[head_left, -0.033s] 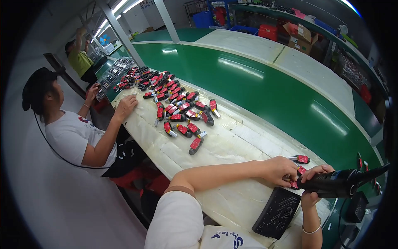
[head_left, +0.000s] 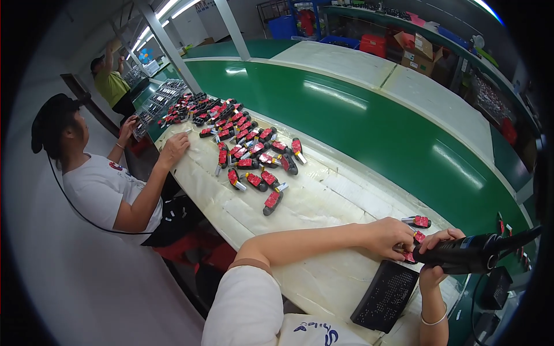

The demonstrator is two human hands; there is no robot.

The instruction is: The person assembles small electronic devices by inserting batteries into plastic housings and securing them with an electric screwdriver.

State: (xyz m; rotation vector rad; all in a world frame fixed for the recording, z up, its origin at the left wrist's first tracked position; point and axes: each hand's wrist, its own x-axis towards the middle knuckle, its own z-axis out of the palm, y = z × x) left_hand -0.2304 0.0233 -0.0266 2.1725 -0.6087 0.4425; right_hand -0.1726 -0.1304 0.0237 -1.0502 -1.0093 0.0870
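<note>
Lower right: right hand [head_left: 441,237] gripped a black tool [head_left: 461,255]; left hand [head_left: 388,237] curled at a red gadget [head_left: 408,257], couldn't tell if pinching; looked mid-tooling; next move probably wanted steadiness.

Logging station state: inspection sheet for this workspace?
Surface: cream-covered workbench, visibly marked.
Parts and tools: red-topped black device; black corded power tool; dotted black tray near the hands.
Clutter: loose pile of similar devices further along the bench.
Hands: left hand with fingers at the device; right hand gripping the power tool, tip hidden.
Cables: black cord leaving the tool's rear end.
Surroundings: seated co-worker at left, green surface beyond, open cardboard box at back.
</note>
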